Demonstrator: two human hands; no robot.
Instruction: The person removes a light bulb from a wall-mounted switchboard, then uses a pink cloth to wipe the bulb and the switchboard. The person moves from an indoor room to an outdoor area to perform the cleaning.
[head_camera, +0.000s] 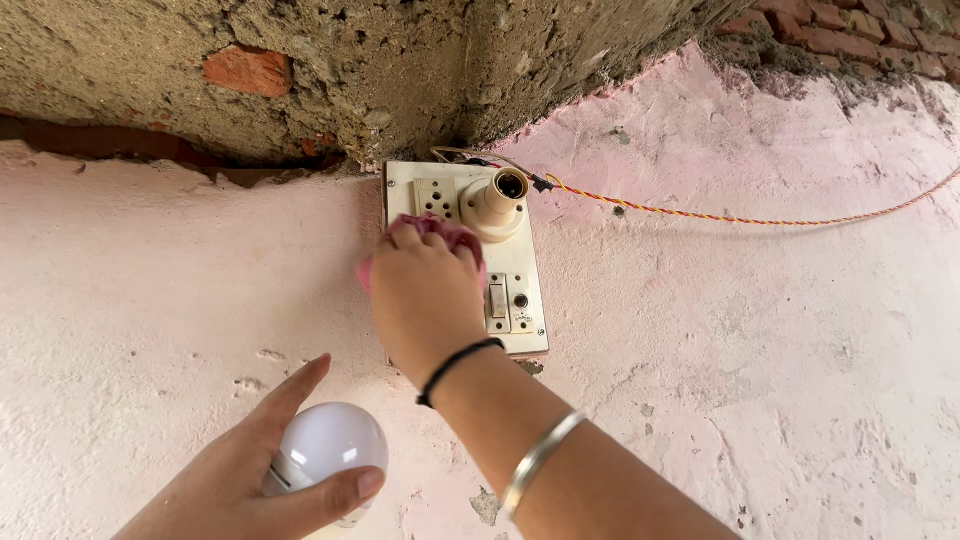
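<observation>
My right hand presses a pink cloth against a cream switchboard fixed to the pink wall. The board carries a socket, an empty bulb holder and a switch. The hand covers the board's left half. A black band and a silver bangle sit on that wrist and forearm. My left hand is lower left and holds a white round bulb between thumb and fingers, away from the board.
A twisted red-and-yellow wire runs from the board's top to the right along the wall. Rough concrete and exposed brick overhang the board. The pink plaster is chipped in spots.
</observation>
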